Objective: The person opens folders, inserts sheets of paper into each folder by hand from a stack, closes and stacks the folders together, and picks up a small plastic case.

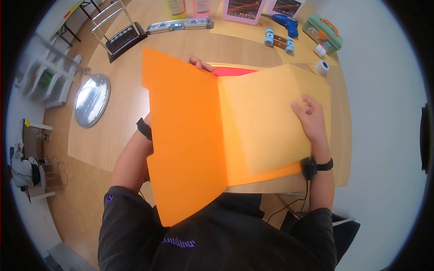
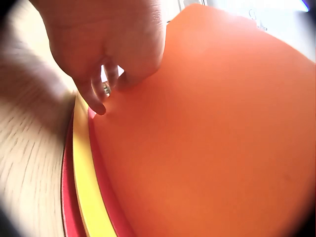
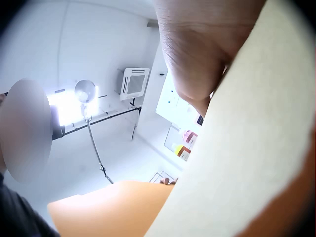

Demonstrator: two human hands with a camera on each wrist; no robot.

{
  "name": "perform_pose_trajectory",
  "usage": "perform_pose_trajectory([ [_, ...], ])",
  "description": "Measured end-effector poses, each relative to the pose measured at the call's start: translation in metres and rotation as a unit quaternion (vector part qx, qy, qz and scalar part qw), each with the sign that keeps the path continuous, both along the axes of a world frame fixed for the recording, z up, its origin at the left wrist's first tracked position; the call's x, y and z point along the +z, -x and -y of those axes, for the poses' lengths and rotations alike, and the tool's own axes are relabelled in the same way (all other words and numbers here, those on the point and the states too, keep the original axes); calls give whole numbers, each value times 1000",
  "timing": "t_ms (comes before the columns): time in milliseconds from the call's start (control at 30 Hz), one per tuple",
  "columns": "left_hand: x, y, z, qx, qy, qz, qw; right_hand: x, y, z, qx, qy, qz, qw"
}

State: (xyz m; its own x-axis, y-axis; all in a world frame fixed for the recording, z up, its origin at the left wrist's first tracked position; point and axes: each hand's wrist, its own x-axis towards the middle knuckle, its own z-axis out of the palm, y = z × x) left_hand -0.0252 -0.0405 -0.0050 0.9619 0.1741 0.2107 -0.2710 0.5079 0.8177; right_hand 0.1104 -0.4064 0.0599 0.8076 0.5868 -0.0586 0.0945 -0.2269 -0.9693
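An orange folder [image 1: 185, 135] lies spread open in front of me, its left flap raised. Behind that flap, my left hand [image 2: 113, 39] grips the folder near the top of its fold; in the head view only the fingers [image 1: 199, 62] show past the top edge. Over the right panel lies a manila paper piece [image 1: 271, 117], slightly bowed. My right hand [image 1: 311, 118] holds it near its right side, thumb on top and fingers curled. Under the orange folder, red [image 1: 233, 71] and yellow [image 2: 84, 163] folder edges stick out.
A Newton's cradle [image 1: 122, 38], a level [image 1: 180, 25], a blue drill-like tool [image 1: 287, 23], a small wheeled toy [image 1: 279, 41] and a green case [image 1: 323, 34] stand along the back. A round mirror [image 1: 92, 100] is at the left. White caps [image 1: 322, 67] sit at right.
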Motion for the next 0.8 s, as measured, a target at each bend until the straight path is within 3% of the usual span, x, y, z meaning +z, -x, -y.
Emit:
perform_pose_trajectory([
  [167,-12,-8,-10,-44,11,14,999,6,22,-11,1,5,-12,1000],
  [267,-13,-6,-11,-38,-72,34,996,3,20,-9,1,7,-31,999],
  [333,-13,-5,-11,-79,58,55,994,2,19,-8,10,11,-41,999],
  [467,-9,-2,-13,-47,90,25,994,1,19,-7,56,45,-62,995],
  [533,-5,-3,-9,56,-90,66,992,2,20,-7,83,67,-66,992],
  [567,1,0,-6,58,-90,65,992,2,24,-8,104,51,-66,991],
  [633,19,12,0,35,-62,-49,996,6,29,-8,127,36,-68,989],
  [800,35,23,8,-1,4,-61,998,15,43,-15,106,43,-44,992],
])
